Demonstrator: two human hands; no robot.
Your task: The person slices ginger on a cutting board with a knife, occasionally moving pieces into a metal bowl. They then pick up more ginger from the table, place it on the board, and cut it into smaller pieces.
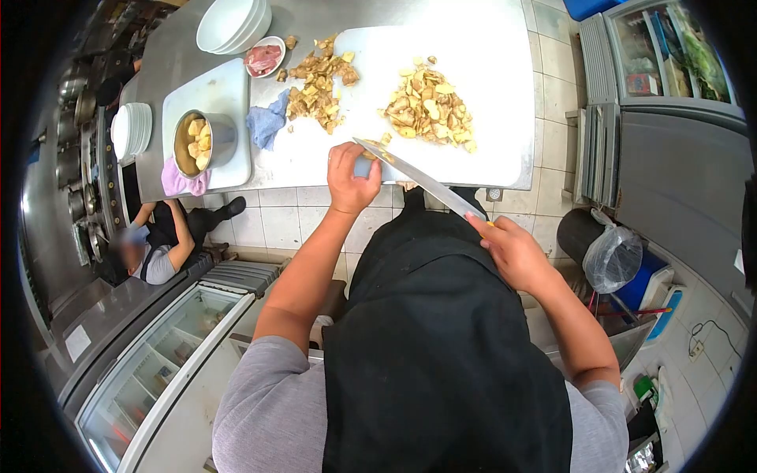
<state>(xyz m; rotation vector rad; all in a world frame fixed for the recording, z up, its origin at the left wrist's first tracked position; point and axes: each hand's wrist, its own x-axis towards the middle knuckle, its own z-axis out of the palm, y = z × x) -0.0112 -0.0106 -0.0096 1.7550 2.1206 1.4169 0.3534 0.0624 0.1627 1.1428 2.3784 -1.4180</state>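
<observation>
Clenching knife (418, 180), left grip (349, 177); right grip (512, 252) unclear at tip; steel counter (165, 55), tiled floor (276, 225).

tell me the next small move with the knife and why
Probably swing the knife back over the board: the left hand grips its handle, the right hand touches the blade tip, which hangs past the board's edge, away from the cut pieces.

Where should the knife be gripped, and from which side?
Probably grip the knife by its handle, where the left hand is wrapped, coming from the person's left. The long blade runs diagonally right to the right hand, whose fingertips touch its tip; that end is flat, sharp steel.
</observation>
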